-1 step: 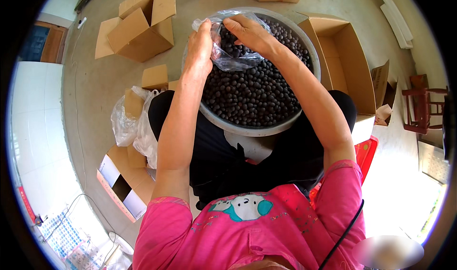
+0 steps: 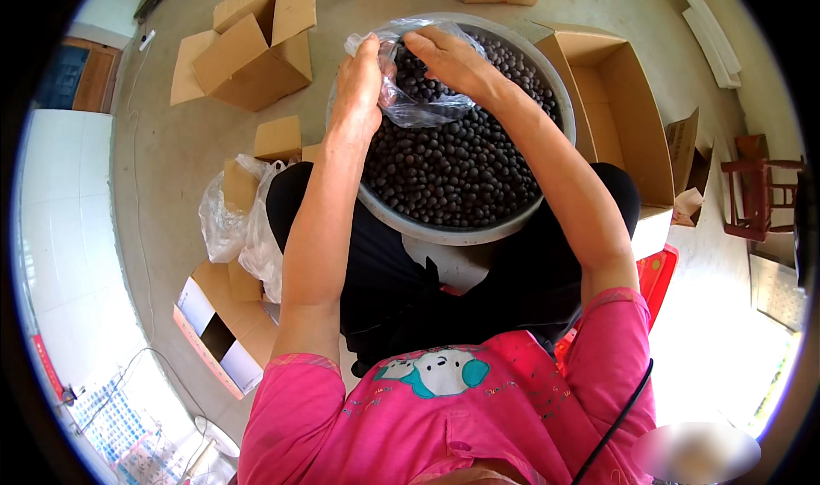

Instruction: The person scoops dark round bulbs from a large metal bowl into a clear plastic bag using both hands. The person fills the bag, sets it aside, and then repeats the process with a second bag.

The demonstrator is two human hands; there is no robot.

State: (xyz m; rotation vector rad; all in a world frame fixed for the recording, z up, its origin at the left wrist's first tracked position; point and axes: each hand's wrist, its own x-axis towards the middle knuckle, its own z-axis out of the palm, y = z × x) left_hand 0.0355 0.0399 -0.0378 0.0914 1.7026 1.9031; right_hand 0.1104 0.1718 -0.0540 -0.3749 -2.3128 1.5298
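A wide grey basin (image 2: pixel 559 109) stands in front of me between my knees, heaped with small, dark, round balls (image 2: pixel 453 173) whose kind I cannot make out. Over its far part a clear plastic bag (image 2: pixel 423 116) is held spread, with dark balls showing in or through it. My left hand (image 2: pixel 359 82) grips the bag's left edge, its fingers closed on the film. At the far side of the bag, my right hand (image 2: pixel 453 60) is bent over its rim with thumb toward the left hand; its fingertips are partly hidden.
An open cardboard box (image 2: pixel 619 100) stands right of the basin, another (image 2: pixel 252 58) at the far left. Crumpled plastic bags (image 2: pixel 256 220) and a tipped carton (image 2: pixel 231 323) lie by my left leg. A red plastic stool (image 2: pixel 656 280) is at my right, a wooden chair (image 2: pixel 756 194) farther right.
My right hand has shifted very slightly at the bag. Nothing else visibly differs.
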